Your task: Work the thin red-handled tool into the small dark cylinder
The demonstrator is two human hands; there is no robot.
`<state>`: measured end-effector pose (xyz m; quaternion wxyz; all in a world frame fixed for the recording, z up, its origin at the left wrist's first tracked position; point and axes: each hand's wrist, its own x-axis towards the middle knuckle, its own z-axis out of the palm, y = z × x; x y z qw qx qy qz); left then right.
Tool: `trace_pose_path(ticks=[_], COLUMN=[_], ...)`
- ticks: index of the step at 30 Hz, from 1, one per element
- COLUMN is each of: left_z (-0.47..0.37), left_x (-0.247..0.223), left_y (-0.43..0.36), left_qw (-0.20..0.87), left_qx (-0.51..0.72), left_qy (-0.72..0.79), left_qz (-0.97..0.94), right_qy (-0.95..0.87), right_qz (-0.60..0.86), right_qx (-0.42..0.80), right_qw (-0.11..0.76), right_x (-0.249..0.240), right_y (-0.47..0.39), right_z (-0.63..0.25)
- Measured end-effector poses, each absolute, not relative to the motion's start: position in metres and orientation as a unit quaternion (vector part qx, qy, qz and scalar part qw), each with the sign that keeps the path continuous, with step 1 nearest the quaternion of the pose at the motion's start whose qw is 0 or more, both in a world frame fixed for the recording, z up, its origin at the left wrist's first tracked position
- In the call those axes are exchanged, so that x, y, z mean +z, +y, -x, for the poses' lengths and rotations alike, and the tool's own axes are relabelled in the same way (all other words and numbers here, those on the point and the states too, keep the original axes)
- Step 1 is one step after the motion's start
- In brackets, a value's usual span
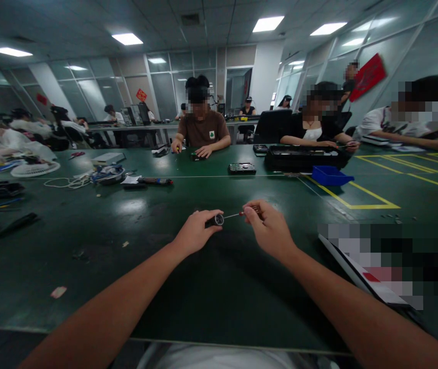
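My left hand (196,231) is closed around a small black cylindrical piece (217,220), its round, silvery end turned to the right. I cannot make out its exact kind. In my right hand (269,228) is a screwdriver (236,214), with a thin metal shaft and a reddish handle mostly covered by my fingers. The shaft points left, its tip at or very near the cylinder's round end; whether they touch cannot be seen. Both hands are above the green tabletop (219,292).
Ahead lie a hard drive (242,168), a blue tray (330,176) and a long black casing (307,158). A dark-handled tool (155,181) and coiled cables (107,174) are at left. A white-and-black item (361,271) lies by my right forearm. Co-workers sit across the table.
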<state>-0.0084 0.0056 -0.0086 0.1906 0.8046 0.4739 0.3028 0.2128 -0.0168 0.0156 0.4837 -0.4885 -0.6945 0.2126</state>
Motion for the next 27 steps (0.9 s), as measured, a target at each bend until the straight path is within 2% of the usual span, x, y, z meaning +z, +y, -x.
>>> trace_pose_path(ticks=[9,18,27], left_z=[0.0066,0.0081,0.0043], left_x=[-0.0080,-0.0078,-0.0020], left_y=[0.0036,0.0037,0.0009], left_qw=[0.179,0.172,0.180], left_qx=[0.279,0.279,0.273], left_qy=[0.477,0.482,0.486], left_qz=[-0.814,-0.813,-0.811], right_qy=[-0.707,-0.704,-0.677], right_qz=[0.530,0.478,0.500], right_qx=[0.181,0.237,0.229], right_qw=[0.432,0.468,0.489], right_x=[0.0171,0.0117,0.0137], right_y=[-0.0159,-0.0178,-0.0186], right_z=[-0.2125,-0.2107,-0.2094])
